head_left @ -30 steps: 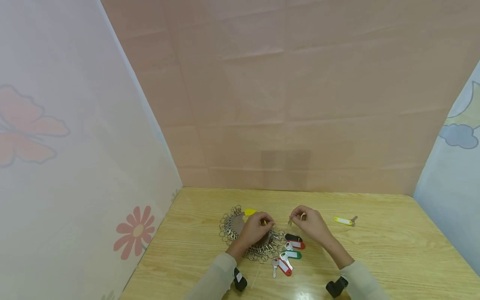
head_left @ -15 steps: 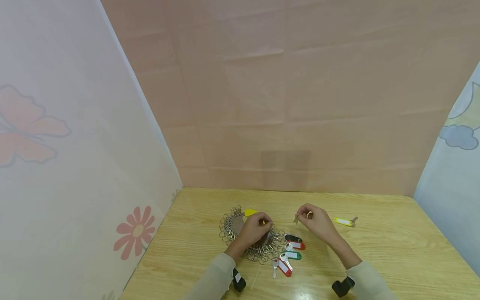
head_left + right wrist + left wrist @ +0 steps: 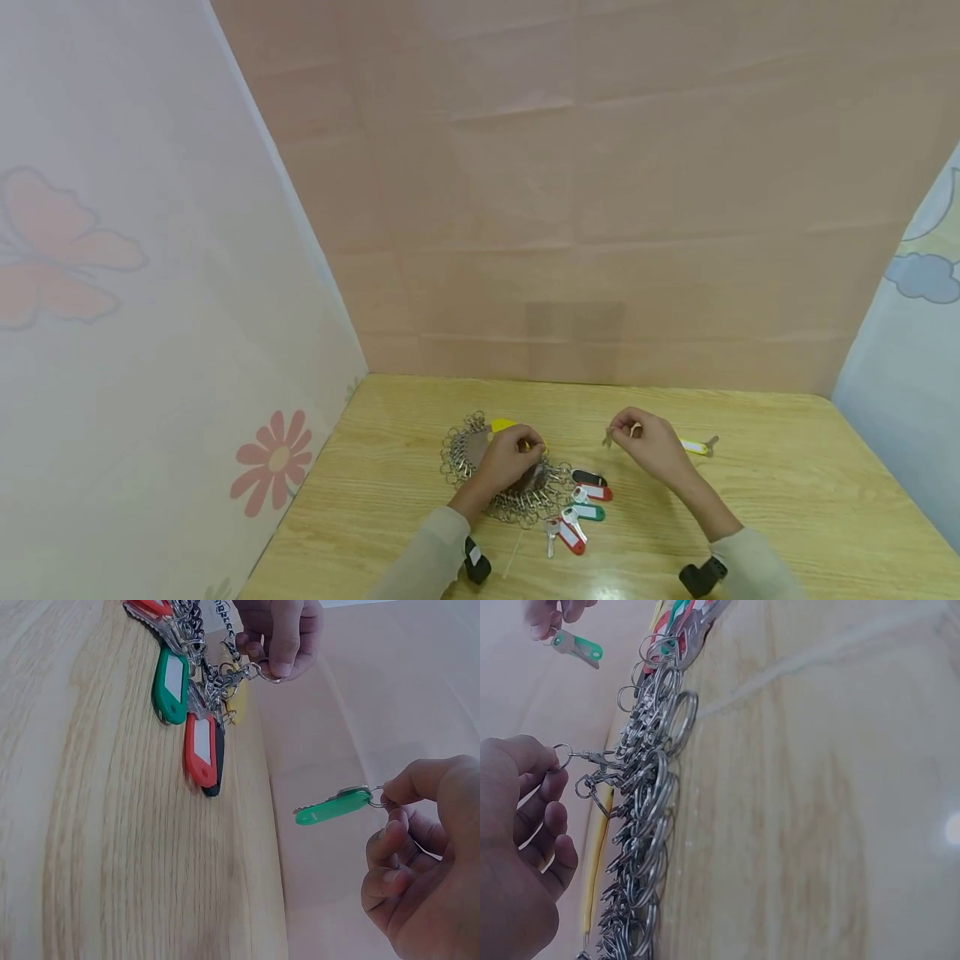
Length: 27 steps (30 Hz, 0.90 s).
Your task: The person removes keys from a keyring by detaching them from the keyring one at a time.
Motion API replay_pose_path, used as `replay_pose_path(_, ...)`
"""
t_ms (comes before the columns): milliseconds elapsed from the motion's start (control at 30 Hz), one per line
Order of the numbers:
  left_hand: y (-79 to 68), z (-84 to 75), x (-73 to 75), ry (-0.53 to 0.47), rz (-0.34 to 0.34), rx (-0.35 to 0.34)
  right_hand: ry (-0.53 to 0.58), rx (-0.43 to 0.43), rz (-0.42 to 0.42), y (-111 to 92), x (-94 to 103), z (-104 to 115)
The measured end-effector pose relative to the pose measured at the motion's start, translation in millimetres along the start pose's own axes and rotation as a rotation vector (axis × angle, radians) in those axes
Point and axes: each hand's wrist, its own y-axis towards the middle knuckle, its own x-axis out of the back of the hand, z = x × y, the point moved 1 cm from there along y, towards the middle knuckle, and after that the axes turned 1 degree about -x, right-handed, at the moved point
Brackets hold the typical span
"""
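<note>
My left hand (image 3: pixel 512 458) pinches a small split key ring (image 3: pixel 564 757) between thumb and finger. From that ring a metal swivel clasp (image 3: pixel 592 757) leads to a fanned-out bunch of key rings and clasps (image 3: pixel 454 457) on the table. To the right, my right hand (image 3: pixel 651 444) holds another split ring (image 3: pixel 377 798) by the fingertips, raised over the table. A green key tag (image 3: pixel 330 808) and a key (image 3: pixel 352 790) hang from it, apart from the bunch.
Beside the bunch's right edge lie tagged keys: a red tag (image 3: pixel 600 493), a green tag (image 3: pixel 591 512) and another red tag (image 3: pixel 572 537). A black tag (image 3: pixel 589 477) is just above them. Farther right, my hand partly hides a yellow tag (image 3: pixel 694 447) with a key.
My right hand has moved to the right with the key and green tag, away from my left hand, and now overlaps the yellow tag. The left hand stays at the bunch.
</note>
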Motion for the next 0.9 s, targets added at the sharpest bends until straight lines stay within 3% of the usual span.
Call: replay_pose_path(900,-0.9,8.5,2.0,0.056,-0.032,-0.042,-0.068,-0.02,-0.05,-9,25.6,-25)
